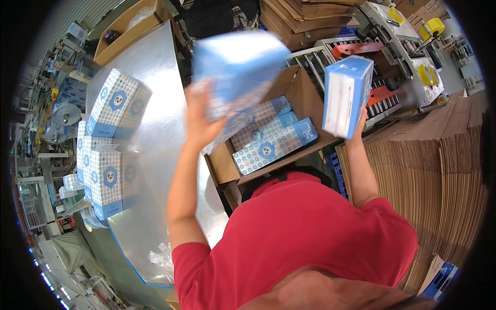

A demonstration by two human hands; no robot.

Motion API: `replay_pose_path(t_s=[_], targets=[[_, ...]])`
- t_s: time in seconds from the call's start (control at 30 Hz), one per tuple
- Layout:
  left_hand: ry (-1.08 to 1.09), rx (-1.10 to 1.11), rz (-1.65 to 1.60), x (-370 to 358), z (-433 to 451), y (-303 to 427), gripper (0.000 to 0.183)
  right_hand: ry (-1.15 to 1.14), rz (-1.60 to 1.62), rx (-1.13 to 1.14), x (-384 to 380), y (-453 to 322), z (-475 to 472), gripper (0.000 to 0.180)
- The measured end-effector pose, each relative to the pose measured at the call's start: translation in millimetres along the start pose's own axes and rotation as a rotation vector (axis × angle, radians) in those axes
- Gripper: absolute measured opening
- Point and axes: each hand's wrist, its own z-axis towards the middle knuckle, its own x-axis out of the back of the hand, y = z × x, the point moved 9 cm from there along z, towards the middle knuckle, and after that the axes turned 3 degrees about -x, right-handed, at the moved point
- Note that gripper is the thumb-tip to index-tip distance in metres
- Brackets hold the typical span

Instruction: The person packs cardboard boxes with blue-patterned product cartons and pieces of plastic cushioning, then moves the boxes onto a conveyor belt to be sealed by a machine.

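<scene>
My left hand (203, 116) holds a blue-and-white printed carton (236, 66), blurred by motion, above the left side of an open cardboard box (223, 164). To the right of that box, my right hand (361, 126) grips another blue-and-white carton (347, 97), raised and tilted. Inside the cardboard box lie several patterned cartons, the nearest one (267, 151) bearing a blue badge with a panda-like face. The carton in my left hand hides part of the box's far left side.
More such cartons (106, 182) stand on the metal table (162, 217) at left, with crumpled clear plastic (161, 257) near its edge. Stacked flat cardboard (410, 186) rises at right. Behind the box runs a roller conveyor (308, 64) beside a tape machine (387, 42).
</scene>
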Motion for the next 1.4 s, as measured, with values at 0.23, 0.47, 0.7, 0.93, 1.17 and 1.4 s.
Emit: replay_pose_path(t_s=[0.23,0.47,0.7,0.93,1.17,1.4], targets=[[-0.794,0.164,0.113,-249,-126,-76,0.054,-0.482,-0.439,-0.002,-139,-19,-31,0.070],[-0.531,-0.341,0.109,-176,-115,11,0.037,-1.070,-2.306,0.379,-174,153,-1,0.079],[-0.480,0.253,0.322,-150,-125,-88,0.059,-1.192,-2.146,0.096,-155,185,11,0.071],[-0.228,0.454,0.104,-166,-143,-86,0.061,-0.463,-1.963,-0.163,-85,35,57,0.095],[0.231,1.234,-0.223,-153,-260,-156,0.053,-0.964,-1.802,-0.802,-19,137,31,0.118],[-0.423,0.757,-0.497,-163,-99,-22,0.064,-1.095,-1.512,-0.964,-1,118,17,0.112]])
